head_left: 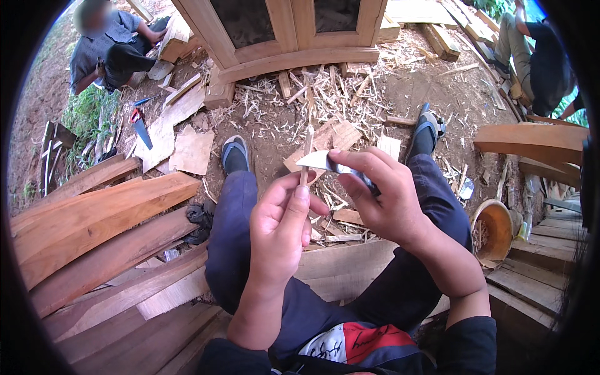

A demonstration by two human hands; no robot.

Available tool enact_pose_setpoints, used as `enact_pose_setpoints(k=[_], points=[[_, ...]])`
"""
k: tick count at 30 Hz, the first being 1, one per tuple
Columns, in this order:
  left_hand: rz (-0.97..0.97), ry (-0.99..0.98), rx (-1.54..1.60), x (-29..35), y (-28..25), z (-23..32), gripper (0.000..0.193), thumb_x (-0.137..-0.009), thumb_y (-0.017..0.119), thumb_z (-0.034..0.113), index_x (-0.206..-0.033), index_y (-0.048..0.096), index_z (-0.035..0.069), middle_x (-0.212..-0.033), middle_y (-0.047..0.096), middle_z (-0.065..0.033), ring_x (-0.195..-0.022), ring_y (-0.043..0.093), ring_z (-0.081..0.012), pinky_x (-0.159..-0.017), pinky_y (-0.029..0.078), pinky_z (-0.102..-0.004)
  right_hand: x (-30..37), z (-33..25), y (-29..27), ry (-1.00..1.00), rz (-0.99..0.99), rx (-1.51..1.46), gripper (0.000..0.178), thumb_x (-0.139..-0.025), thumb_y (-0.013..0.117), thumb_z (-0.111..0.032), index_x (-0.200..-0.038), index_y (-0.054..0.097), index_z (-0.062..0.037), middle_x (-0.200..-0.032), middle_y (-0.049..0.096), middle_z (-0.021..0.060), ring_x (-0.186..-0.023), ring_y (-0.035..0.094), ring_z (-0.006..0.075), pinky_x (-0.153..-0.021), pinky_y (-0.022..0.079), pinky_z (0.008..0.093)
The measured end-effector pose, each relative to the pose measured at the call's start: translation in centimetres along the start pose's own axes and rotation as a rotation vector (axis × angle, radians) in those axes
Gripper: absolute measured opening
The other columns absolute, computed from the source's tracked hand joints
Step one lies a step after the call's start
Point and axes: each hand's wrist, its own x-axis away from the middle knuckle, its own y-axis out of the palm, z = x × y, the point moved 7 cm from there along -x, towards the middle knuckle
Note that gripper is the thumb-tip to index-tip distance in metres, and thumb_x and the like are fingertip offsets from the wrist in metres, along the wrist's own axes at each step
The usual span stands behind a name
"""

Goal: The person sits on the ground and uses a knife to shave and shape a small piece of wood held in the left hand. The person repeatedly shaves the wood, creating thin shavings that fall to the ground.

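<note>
In my left hand (284,222) a thin wooden stick (308,140) stands upright, pinched between thumb and fingers. My right hand (384,194) is closed around a knife, whose handle is mostly hidden by the fingers. The knife's pale blade (314,160) points left and lies across the stick just above my left fingertips, apparently touching it. Both hands are in front of me, above the gap between my knees.
Wood shavings (262,103) cover the ground before a wooden panelled frame (294,59). A saw (141,130) lies at left, near stacked planks (106,209). An orange bucket (490,228) lies tipped at right. One person (112,47) sits far left, another (550,59) far right.
</note>
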Motion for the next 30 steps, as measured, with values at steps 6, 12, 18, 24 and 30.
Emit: enact_pose_setpoints(k=[6, 12, 18, 24, 30], points=[[0.013, -0.012, 0.002, 0.2, 0.0, 0.0, 0.028, -0.104, 0.048, 0.020, -0.120, 0.058, 0.000, -0.081, 0.066, -0.0054, -0.047, 0.040, 0.0006, -0.039, 0.027, -0.0154, 0.1, 0.4, -0.3, 0.040, -0.015, -0.034, 0.031, -0.083, 0.069, 0.000, -0.114, 0.067, -0.0061, -0.080, 0.061, 0.0123, -0.067, 0.063, 0.0270, -0.058, 0.049, 0.0353], [-0.003, 0.021, 0.011, 0.4, 0.4, 0.0, 0.028, -0.105, 0.048, 0.020, -0.118, 0.060, -0.001, -0.077, 0.064, -0.0026, -0.052, 0.043, 0.0010, -0.045, 0.033, -0.0149, 0.3, -0.5, 0.6, -0.009, -0.071, -0.081, 0.034, -0.082, 0.070, -0.001, -0.114, 0.068, -0.0094, -0.083, 0.062, 0.0106, -0.072, 0.066, 0.0276, -0.061, 0.052, 0.0351], [-0.013, -0.028, -0.014, 0.7, 0.9, -1.1, 0.031, -0.106, 0.048, 0.025, -0.118, 0.059, -0.001, -0.067, 0.051, 0.0035, -0.053, 0.039, 0.0009, -0.048, 0.030, -0.0172, 0.4, -0.1, 0.8, -0.010, -0.050, -0.034, 0.034, -0.080, 0.066, 0.008, -0.112, 0.068, -0.0046, -0.087, 0.065, 0.0141, -0.075, 0.067, 0.0293, -0.063, 0.052, 0.0354], [0.000, -0.112, 0.067, 0.4, 1.7, -1.7, 0.032, -0.106, 0.046, 0.026, -0.118, 0.058, -0.001, -0.065, 0.045, 0.0047, -0.050, 0.035, 0.0002, -0.044, 0.026, -0.0171, -0.5, 1.5, 0.4, 0.028, 0.056, 0.066, 0.031, -0.082, 0.068, 0.001, -0.111, 0.070, -0.0111, -0.084, 0.063, 0.0118, -0.075, 0.067, 0.0313, -0.062, 0.052, 0.0389], [-0.143, 0.016, -0.033, 2.1, 3.3, -1.7, 0.030, -0.105, 0.047, 0.024, -0.116, 0.058, -0.002, -0.066, 0.049, 0.0035, -0.046, 0.034, 0.0005, -0.039, 0.022, -0.0161, -1.5, 6.8, -1.9, 0.271, 0.283, 0.036, 0.030, -0.092, 0.058, -0.001, -0.119, 0.065, -0.0110, -0.086, 0.064, 0.0093, -0.068, 0.062, 0.0222, -0.057, 0.049, 0.0334]])
